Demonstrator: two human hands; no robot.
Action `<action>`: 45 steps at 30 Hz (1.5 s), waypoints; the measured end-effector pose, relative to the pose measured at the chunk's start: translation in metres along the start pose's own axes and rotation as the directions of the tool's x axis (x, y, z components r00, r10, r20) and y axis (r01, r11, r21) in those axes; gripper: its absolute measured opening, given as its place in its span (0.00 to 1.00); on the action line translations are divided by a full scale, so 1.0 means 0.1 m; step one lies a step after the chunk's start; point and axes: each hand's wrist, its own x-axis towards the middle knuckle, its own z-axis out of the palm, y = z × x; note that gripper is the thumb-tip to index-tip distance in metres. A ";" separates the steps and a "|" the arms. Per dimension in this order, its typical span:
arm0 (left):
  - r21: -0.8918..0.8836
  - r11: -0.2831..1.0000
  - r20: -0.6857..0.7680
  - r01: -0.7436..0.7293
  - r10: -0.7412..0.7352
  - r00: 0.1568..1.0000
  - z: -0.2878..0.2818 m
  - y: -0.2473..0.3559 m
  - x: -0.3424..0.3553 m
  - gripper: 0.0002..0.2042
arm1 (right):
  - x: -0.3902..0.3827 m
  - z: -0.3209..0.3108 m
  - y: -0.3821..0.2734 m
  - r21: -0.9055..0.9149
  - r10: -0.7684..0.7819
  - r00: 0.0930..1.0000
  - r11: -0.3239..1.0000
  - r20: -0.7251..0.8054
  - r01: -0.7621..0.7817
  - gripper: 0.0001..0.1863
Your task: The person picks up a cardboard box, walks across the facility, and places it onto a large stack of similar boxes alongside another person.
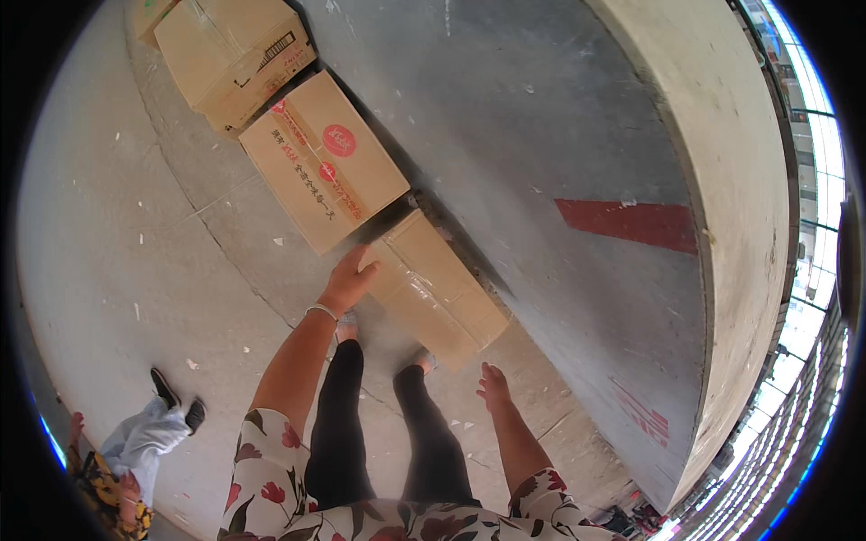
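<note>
A taped brown cardboard box (433, 293) lies on the concrete floor in front of my feet, close to the wall. My left hand (347, 281) is at the box's left end, fingers stretched out and thumb apart; whether it touches the cardboard I cannot tell. Off the box's right end is my right hand (493, 386), its fingers apart and a small gap between it and the box. Neither hand holds anything. Just beyond the left hand sits a larger cardboard box (302, 194) with red and black print and tape along its top.
Another cardboard box (225, 45) stands farther along the same row at the upper left. A grey wall (505, 117) with a red stripe (627, 224) runs along the boxes' right side. Another person (135, 460) is at the lower left. Small scraps litter the cracked floor (117, 270).
</note>
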 end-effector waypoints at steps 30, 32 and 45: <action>0.074 0.996 0.128 0.054 -0.063 0.990 -0.57 0.64 -1.52 0.19 | -1.34 -0.53 0.29 0.123 -0.382 0.915 0.909 -0.130 0.398 0.19; -0.034 0.999 0.123 0.031 -0.027 0.992 -0.67 0.73 -1.66 0.19 | -1.87 -0.66 0.07 0.021 -0.377 0.910 0.922 -0.173 0.386 0.21; 0.302 0.920 0.313 -0.251 0.153 0.937 -0.57 2.30 -1.96 0.20 | -2.46 -1.13 1.04 0.321 -0.306 0.820 0.809 -0.484 0.492 0.26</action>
